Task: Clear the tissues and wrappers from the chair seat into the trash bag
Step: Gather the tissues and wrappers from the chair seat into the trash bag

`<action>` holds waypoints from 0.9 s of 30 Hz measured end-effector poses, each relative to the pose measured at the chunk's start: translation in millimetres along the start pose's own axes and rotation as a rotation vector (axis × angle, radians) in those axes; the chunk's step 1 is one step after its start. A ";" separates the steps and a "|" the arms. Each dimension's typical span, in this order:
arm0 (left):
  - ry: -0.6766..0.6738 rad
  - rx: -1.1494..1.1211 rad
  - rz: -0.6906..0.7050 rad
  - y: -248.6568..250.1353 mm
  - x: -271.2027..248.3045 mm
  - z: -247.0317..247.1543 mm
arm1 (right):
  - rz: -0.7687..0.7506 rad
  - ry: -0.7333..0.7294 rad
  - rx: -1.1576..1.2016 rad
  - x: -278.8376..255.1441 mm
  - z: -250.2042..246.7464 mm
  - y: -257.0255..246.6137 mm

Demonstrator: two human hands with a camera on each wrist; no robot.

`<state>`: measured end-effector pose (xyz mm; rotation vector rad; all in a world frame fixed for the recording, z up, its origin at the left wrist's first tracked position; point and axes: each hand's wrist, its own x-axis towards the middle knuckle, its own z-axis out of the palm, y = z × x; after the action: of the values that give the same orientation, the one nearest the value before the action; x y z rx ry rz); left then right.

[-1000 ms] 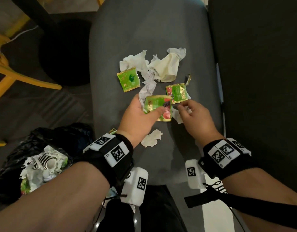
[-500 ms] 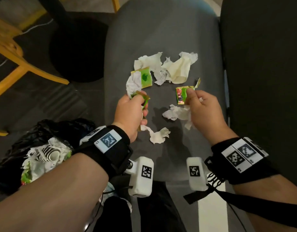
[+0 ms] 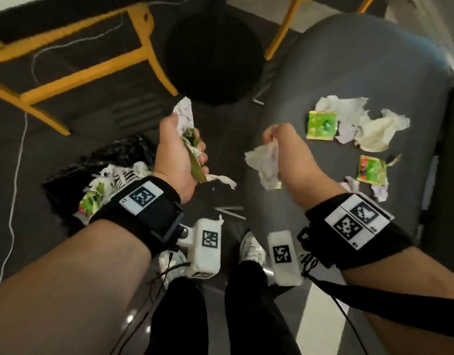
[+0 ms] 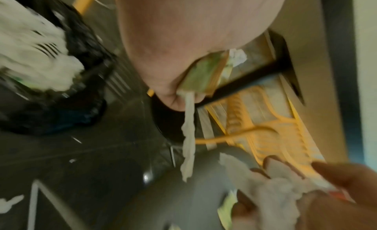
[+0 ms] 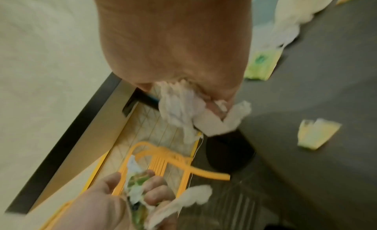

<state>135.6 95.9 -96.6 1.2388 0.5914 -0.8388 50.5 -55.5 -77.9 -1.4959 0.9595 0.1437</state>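
1. Looking down from the head view, both hands have left the chair seat [image 3: 353, 80] since 0.5 s ago. The left hand [image 3: 178, 152] is closed around a green wrapper [image 3: 193, 162] and tissue [image 3: 185, 112], beside the trash bag [image 3: 113, 160] on the floor. The right hand [image 3: 284, 139] pinches a crumpled tissue wad [image 3: 265, 162] over the seat's left edge; earlier it was at the red-green wrapper [image 3: 371, 170], which now lies untouched near the right edge. 1 green wrapper on the seat [image 3: 321, 125] and a tissue heap [image 3: 366, 124] remain mid-seat.
2. Seen from the left wrist, a thin tissue strip [image 4: 188, 136] dangles below the fist, clearer than from above; the bag [image 4: 61, 72] holds white tissue. All is blurred.
3. Seen from the right wrist, the wad [image 5: 183, 110] bulges from between curled fingers [image 5: 222, 94], and the left hand's fingers [image 5: 157, 193] wrap its bundle from the palm side.
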 end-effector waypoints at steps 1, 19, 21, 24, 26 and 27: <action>0.018 -0.043 -0.001 7.5 2.3 -20.3 | 0.025 -0.062 -0.037 0.5 21.3 -1.7; 0.450 0.254 0.123 4.8 62.0 -316.9 | -0.204 -0.242 -0.501 45.6 287.3 74.4; 0.420 0.348 0.174 -8.0 72.1 -329.4 | -0.220 -0.269 -0.505 51.1 299.1 87.7; 0.315 0.439 0.168 -17.7 77.3 -336.6 | -0.175 -0.415 -0.572 57.1 311.6 108.7; 0.295 0.448 0.125 -19.3 76.8 -337.4 | -0.100 -0.469 -0.635 58.2 313.3 121.3; 0.319 0.453 0.101 -19.9 76.7 -339.4 | -0.073 -0.466 -0.642 58.1 311.2 126.0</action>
<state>180.4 405.1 -251.0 1.8234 0.6045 -0.7148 147.2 206.6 -273.0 -1.9552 0.4905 0.7698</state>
